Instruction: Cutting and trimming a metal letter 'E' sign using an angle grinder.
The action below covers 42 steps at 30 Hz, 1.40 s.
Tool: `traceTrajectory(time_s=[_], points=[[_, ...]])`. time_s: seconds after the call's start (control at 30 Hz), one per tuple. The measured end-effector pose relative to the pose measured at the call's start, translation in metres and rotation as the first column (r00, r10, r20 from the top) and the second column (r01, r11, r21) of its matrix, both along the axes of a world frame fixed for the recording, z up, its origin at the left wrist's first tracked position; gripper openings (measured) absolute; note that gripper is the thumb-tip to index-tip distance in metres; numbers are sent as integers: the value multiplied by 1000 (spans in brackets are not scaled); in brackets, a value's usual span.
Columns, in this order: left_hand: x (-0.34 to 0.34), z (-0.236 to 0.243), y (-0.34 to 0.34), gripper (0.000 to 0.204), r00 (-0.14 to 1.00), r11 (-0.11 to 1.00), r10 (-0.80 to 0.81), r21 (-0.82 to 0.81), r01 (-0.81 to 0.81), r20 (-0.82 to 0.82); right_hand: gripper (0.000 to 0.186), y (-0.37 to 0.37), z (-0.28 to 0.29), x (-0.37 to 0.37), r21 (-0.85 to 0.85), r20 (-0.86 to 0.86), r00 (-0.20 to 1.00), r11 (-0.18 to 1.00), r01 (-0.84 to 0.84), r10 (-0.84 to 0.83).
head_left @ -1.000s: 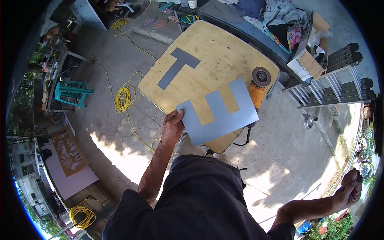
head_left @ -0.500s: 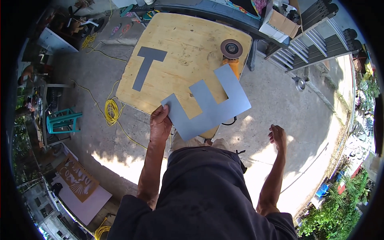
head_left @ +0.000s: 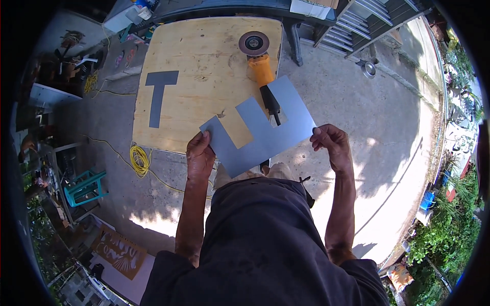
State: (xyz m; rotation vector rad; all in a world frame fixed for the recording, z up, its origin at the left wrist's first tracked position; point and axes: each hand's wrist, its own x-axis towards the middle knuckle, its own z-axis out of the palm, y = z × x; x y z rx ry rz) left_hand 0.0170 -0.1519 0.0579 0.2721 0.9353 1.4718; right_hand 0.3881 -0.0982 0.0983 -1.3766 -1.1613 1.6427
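Observation:
A flat grey cut-out letter with three arms hangs in the air above the near edge of the wooden table top. My left hand grips its left corner, thumb on top. My right hand pinches the right corner between thumb and fingers. Its arms point away from me, tilted to the left. Beyond it lies an orange angle grinder with a round abrasive disc; the letter partly covers the grinder's dark handle. Another grey cut-out letter, a stem with a crossbar, rests flat on the left of the table.
A coiled yellow cord lies on the concrete floor left of the table, near a green plastic stool. A ladder leans at the far right, with a metal bowl close by. Plants line the right side.
My right hand has come up from the side and taken the letter's right corner. The left hand keeps its grip. The view has shifted, showing more of the grinder.

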Motion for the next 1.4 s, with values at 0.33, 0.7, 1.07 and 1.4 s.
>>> traceTrajectory(time_s=[0.33, 0.7, 1.07, 1.4], points=[[3, 5, -1, 31, 995, 997, -79, 21, 81, -63, 45, -4, 11, 8, 10, 3, 995, 995, 101, -101], [5, 29, 6, 19, 999, 998, -22, 61, 20, 42, 22, 9, -2, -12, -83, -377, 926, 997, -12, -20], [10, 25, -1, 45, 924, 994, -92, -94, 61, -372, 27, -14, 23, -32, 154, -42, 992, 981, 121, -115], [26, 43, 7, 82, 887, 916, -332, -115, 385, 322, 44, -40, 57, -102, 605, 722, 691, 456, -653, 32]])
